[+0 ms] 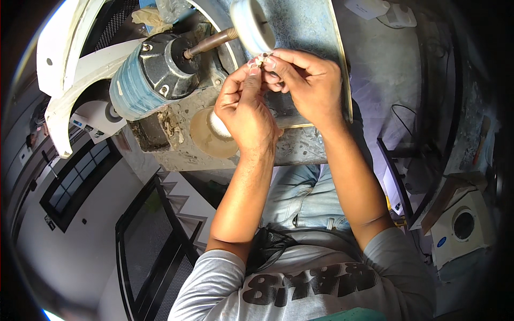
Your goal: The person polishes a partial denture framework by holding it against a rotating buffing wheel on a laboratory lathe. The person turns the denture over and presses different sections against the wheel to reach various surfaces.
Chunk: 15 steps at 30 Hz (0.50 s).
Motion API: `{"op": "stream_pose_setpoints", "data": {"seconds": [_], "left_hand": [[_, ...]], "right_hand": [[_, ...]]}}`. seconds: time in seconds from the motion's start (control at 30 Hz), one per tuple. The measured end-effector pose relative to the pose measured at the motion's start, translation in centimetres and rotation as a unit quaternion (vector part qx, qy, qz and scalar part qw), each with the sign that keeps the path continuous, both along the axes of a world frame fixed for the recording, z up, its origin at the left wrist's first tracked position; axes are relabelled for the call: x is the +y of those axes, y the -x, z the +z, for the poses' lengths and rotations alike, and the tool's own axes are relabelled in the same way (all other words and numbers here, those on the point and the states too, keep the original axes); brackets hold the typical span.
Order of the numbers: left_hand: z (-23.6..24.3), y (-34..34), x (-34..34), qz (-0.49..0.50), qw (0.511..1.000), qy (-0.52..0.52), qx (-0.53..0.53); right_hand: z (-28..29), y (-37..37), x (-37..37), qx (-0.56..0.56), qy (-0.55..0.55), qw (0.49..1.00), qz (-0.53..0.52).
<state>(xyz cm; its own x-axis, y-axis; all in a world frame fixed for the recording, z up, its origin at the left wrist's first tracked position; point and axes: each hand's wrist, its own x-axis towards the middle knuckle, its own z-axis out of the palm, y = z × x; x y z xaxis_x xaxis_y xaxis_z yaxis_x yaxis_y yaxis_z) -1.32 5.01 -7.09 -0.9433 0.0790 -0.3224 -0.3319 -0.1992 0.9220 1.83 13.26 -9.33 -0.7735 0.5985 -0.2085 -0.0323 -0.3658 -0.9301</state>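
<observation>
My left hand (245, 107) and my right hand (310, 88) meet at the fingertips, both closed on a small pale piece (261, 60) too small to identify. The piece sits just below a white disc wheel (251, 24), close to its lower edge; whether it touches the wheel I cannot tell. The wheel is on a rusty threaded spindle (209, 44) coming out of a motor (171, 69) with a black end cap and a ribbed blue-grey body. Partly hidden behind my left hand is a round tan dish (201, 136) with something white inside.
A white curved housing (69, 75) arches at the upper left over the stained bench (176, 158). A speckled blue-grey tray (305, 24) with a pale rim lies behind my hands. Black-framed panels (150, 235) stand lower left; a white boxy appliance (447, 241) is at the right.
</observation>
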Motion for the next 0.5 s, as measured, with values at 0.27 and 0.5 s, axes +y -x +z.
{"op": "stream_pose_setpoints", "data": {"seconds": [0.27, 0.5], "left_hand": [[0.64, 0.32, -0.16, -0.013, 1.0, 0.003, -0.02], [0.5, 0.02, 0.61, 0.017, 0.999, -0.018, -0.04]], "right_hand": [[0.11, -0.02, -0.15, 0.001, -0.023, 1.0, -0.008], [-0.68, 0.08, 0.04, -0.003, 0.009, 1.0, 0.011]]}}
